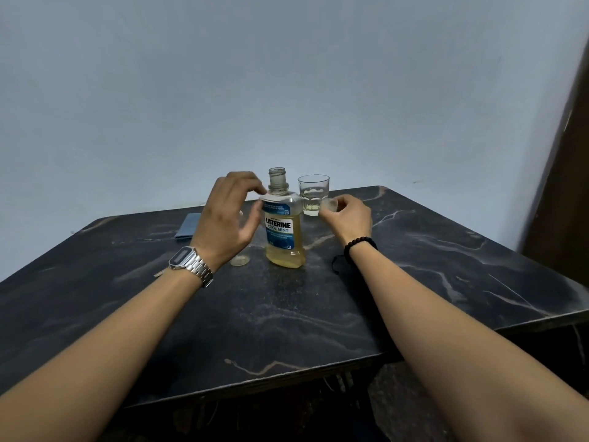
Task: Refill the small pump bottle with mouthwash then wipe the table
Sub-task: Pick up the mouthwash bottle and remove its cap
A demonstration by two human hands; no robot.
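The mouthwash bottle [284,228] stands upright mid-table, cap off, about two-thirds full of yellowish liquid, with a blue label. My left hand [226,215] is beside its left shoulder, fingers curved and apart, fingertips at or nearly touching the bottle. My right hand [349,215] is to the right of the bottle, pinching a small clear cap [330,204] between thumb and fingers. A small pale thing shows behind my left hand; I cannot tell what it is. I cannot pick out the small pump bottle.
A drinking glass [314,193] with a little liquid stands behind my right hand. A folded blue cloth [188,226] lies at the back left. A small clear lid [239,260] rests left of the bottle's base, and a black item [337,265] lies under my right wrist. The dark marble table [287,314] meets the wall.
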